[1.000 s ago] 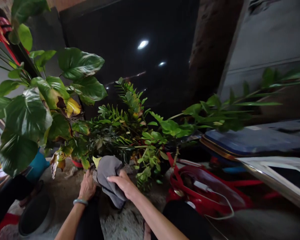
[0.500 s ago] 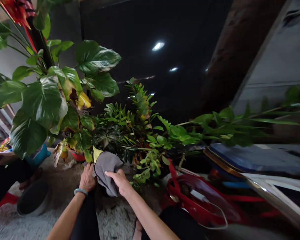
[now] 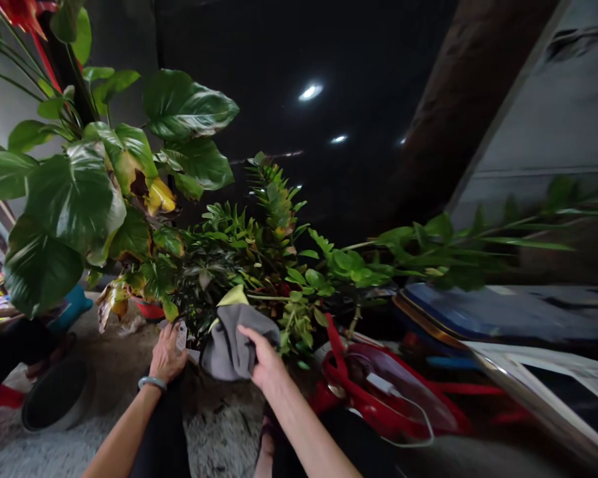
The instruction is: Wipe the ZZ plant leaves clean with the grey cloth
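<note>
In my right hand (image 3: 269, 362) is a grey cloth (image 3: 229, 348), its thumb lying on top and its other fingers hidden under the folds. A yellow-green part of the cloth (image 3: 234, 296) shows at its upper edge. My left hand (image 3: 167, 355), with a bracelet (image 3: 152, 383) on the wrist, is to the left of the cloth and apart from it. Its fingers curl down over a pale, patterned thing (image 3: 181, 335), mostly hidden, whose kind I cannot make out. Just beyond both hands grow leafy green plants (image 3: 214, 259).
A large-leaved plant (image 3: 74, 199) leans in from the left, above a red pot (image 3: 149, 309). A dark bucket (image 3: 54, 398) stands at lower left, near another person's leg (image 3: 10, 358). On the right are a red basket (image 3: 379, 378) and a white cable (image 3: 431, 421).
My right hand has moved the cloth to the right, away from my left hand. More of the pale thing by my left hand now shows. The view has shifted slightly.
</note>
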The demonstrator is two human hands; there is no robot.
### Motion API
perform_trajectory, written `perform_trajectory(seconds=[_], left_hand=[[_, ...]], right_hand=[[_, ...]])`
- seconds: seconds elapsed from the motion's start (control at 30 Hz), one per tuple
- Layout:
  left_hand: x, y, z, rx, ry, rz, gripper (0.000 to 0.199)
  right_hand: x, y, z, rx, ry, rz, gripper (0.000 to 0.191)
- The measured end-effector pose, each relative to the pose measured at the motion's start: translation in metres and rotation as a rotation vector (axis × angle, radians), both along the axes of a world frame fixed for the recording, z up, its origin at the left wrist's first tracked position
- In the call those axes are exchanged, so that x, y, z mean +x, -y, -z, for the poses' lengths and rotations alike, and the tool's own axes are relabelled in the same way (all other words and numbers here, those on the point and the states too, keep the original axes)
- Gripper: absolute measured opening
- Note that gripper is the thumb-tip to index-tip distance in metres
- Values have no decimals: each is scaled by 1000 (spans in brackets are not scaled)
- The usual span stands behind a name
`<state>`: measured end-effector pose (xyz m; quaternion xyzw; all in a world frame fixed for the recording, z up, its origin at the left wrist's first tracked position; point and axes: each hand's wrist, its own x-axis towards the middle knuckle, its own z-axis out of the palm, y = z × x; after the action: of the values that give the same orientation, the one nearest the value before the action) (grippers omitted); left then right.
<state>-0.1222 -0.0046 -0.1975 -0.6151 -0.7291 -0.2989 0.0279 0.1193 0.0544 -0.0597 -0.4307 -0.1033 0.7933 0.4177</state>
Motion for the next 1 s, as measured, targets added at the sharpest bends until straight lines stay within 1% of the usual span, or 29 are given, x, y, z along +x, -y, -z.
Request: perform_trajectory(seconds=[0.03, 0.07, 0.1, 0.13, 0.2, 0.23, 0.27, 0.3, 0.33, 0.4, 0.47, 0.5, 0.53, 0.57, 0.6, 0.67, 0.73, 0.77, 0.8, 0.83, 0.87, 0.93, 1.0], left_hand=[[0, 0, 0, 1, 0, -3, 70], [0, 0, -1, 2, -2, 1, 70], [0, -1, -2, 6, -3, 9, 70], [0, -1, -3, 10, -5, 19, 71], [0, -1, -6, 18, -9, 29, 71], [1, -1, -7, 19, -11, 27, 71], [2, -1, -8, 18, -11, 21, 71], [2, -1, -8, 13, -10, 16, 71], [3, 0, -9, 8, -9, 13, 70], [5, 0, -8, 1, -8, 11, 70], [4, 1, -7, -2, -8, 12, 70], [4, 1, -7, -4, -4, 10, 70], [3, 1, -6, -9, 3, 10, 69], [1, 0, -5, -15, 11, 17, 67], [0, 0, -5, -20, 20, 32, 64], [-2, 1, -4, -5, 33, 59, 59], [-2, 2, -5, 22, 20, 74, 59], [-2, 2, -5, 30, 3, 67, 62], [-1, 3, -6, 29, -15, 54, 65], [1, 4, -7, 18, -32, 43, 67], [2, 5, -8, -1, -41, 39, 68], [4, 7, -11, -32, -34, 36, 71], [5, 7, -13, -43, -14, 40, 71]], right_hand=[[1, 9, 3, -5, -19, -27, 17], [2, 15, 0, 21, -38, -35, 20], [2, 16, -6, 81, -54, -17, 23], [2, 12, -16, 167, -60, 31, 27], [3, -7, -40, 350, -25, 199, 36], [3, -20, -50, 416, 5, 293, 39], [4, -31, -56, 449, 31, 364, 40], [4, -40, -58, 441, 52, 395, 38], [3, -44, -55, 396, 65, 385, 35], [0, -38, -37, 258, 65, 271, 27], [-5, -15, -15, 133, 51, 125, 22], [-7, -1, -7, 100, 32, 62, 22], [-10, 13, -3, 90, 15, 8, 23], [-14, 24, -4, 105, -3, -48, 25], [-19, 33, -9, 140, -17, -97, 28], [-29, 37, -30, 245, -29, -154, 33], [-41, 26, -52, 364, -14, -107, 39], [-47, 18, -59, 418, 2, -58, 43], [-52, 9, -61, 463, 25, -15, 45], [-56, 2, -58, 492, 58, 8, 45], [-59, -4, -50, 500, 106, 2, 44], [-57, -5, -24, 461, 247, -81, 38], [-50, 3, 2, 409, 380, -163, 33]])
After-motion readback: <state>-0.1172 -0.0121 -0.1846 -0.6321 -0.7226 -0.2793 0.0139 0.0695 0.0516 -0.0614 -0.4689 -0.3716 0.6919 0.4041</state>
